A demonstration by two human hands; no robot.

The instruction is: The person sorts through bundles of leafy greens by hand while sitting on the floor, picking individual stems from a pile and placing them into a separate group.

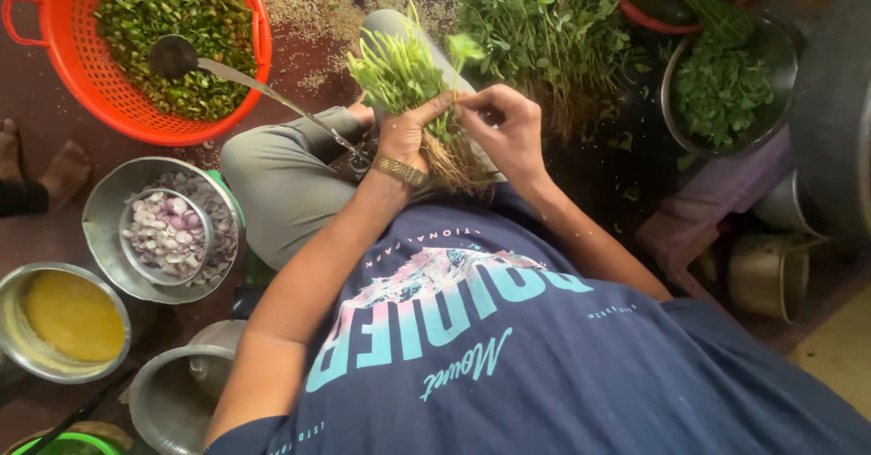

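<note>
Soft, even daylight; colours saturated. Right side falls into deep shadow, detail there possibly lost. Faint glare on the round steel bowl of yellow liquid [63, 321]. Focus sharp centrally, slight stretching at edges.

The round orange plastic basket [136, 101] of chopped greens is cut off by the top edge. The left hand [408, 133] hides the middle of the bunch of green stalks with pale roots [399, 74]. A bare foot [54, 169] runs off the left edge.

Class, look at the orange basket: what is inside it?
The orange basket holds chopped green vegetables with a dark metal ladle resting on them, its handle over the rim. The basket's bottom is covered.
</note>
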